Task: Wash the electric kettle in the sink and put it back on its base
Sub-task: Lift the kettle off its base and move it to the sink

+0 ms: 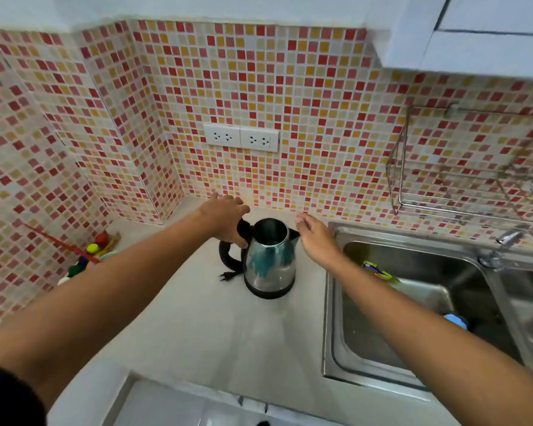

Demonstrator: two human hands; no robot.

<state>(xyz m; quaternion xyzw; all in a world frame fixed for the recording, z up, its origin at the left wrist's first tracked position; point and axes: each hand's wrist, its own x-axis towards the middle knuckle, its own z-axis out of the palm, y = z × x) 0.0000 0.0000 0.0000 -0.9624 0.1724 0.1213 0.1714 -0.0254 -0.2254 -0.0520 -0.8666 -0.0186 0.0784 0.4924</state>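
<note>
Pale countertop (179,318): kettle (270,265) upright on black base (270,293), plug (226,275) lying just left; sink (329,318) inset right.

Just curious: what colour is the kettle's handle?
Black: the handle shows best in the head view.

Both forearms (111,281) bare; black sleeve (10,395) on left upper arm, only cuff edge in view.

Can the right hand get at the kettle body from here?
Probably yes: the right hand is open just beside the kettle, nothing between them; the left hand grips only the handle.
</note>
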